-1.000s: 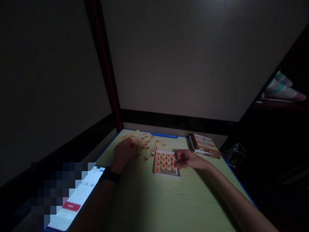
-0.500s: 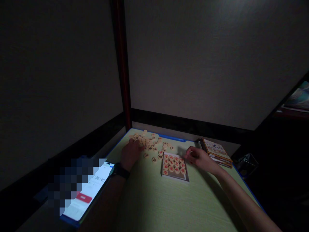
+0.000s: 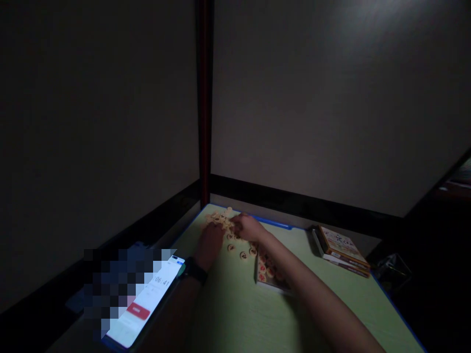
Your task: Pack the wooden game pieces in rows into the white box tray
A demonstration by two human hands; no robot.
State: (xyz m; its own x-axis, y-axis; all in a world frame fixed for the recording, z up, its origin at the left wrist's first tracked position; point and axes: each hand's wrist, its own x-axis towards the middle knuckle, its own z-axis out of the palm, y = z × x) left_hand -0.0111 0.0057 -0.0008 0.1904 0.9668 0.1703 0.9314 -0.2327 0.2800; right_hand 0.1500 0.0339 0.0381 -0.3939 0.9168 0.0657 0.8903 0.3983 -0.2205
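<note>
Round wooden chess pieces [image 3: 231, 248] with dark and red characters lie scattered at the back left of the green table [image 3: 235, 304]. My left hand [image 3: 211, 241], with a dark watch on its wrist, rests at the near edge of the pile; its fingertips are hard to make out. My right hand [image 3: 248, 227] reaches over the pile from the right, fingers bent down among the pieces, and what they hold is hidden. Below my right forearm is a shallow box [image 3: 262, 284] holding rows of red-marked pieces, partly covered by the arm.
At the right edge of the table lie stacked boxes [image 3: 342, 245]. A lit phone [image 3: 147, 304] showing a timer is at the lower left. Walls [image 3: 294, 108] rise behind the table, and a blue strip [image 3: 272, 223] runs along its back edge.
My right hand has moved left from beside the box to the loose pieces, its forearm now covering part of the box. The whole view has shifted slightly. My left hand stays by the pile.
</note>
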